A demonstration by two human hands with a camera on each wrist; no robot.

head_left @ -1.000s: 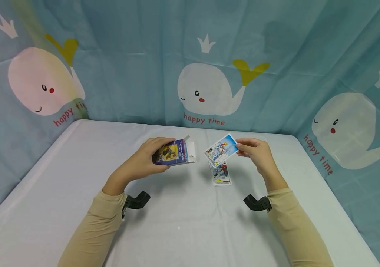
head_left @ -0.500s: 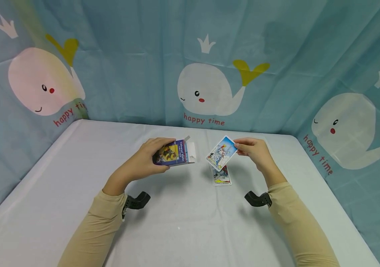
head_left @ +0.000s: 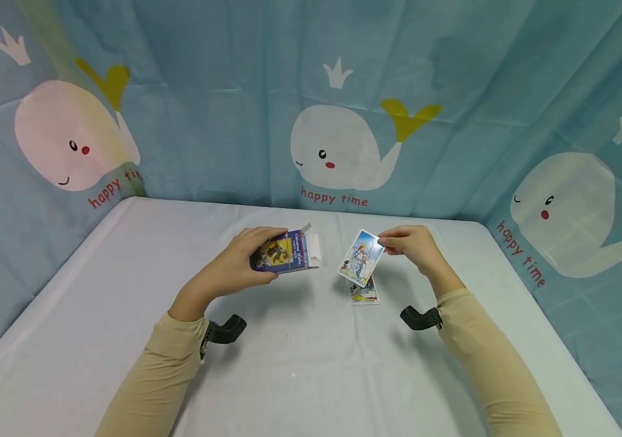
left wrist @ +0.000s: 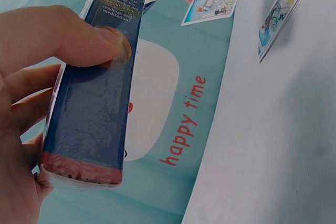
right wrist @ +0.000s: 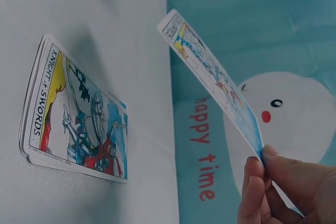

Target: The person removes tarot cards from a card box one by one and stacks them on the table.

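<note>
My left hand (head_left: 234, 261) grips a blue tarot card box (head_left: 280, 250) across its width, the flap end facing right. In the left wrist view the thumb presses on the narrow dark-blue side of the box (left wrist: 89, 114). Between thumb and fingers my right hand (head_left: 411, 246) pinches one tarot card (head_left: 362, 258) by its upper right corner, picture side up and tilted. Below that card lies a small stack of tarot cards (head_left: 365, 295) on the table, partly covered from the head camera. The stack's top card (right wrist: 79, 119) reads Knight of Swords in the right wrist view.
A white cloth covers the table (head_left: 300, 364). Behind it hangs a light blue curtain (head_left: 223, 121) printed with whales and the words "happy time". A black wrist mount (head_left: 226, 329) sits by the left sleeve, another black mount (head_left: 420, 318) by the right.
The card in my right hand has turned more upright and come slightly down and nearer, over the stack. My left hand and the box have hardly moved.
</note>
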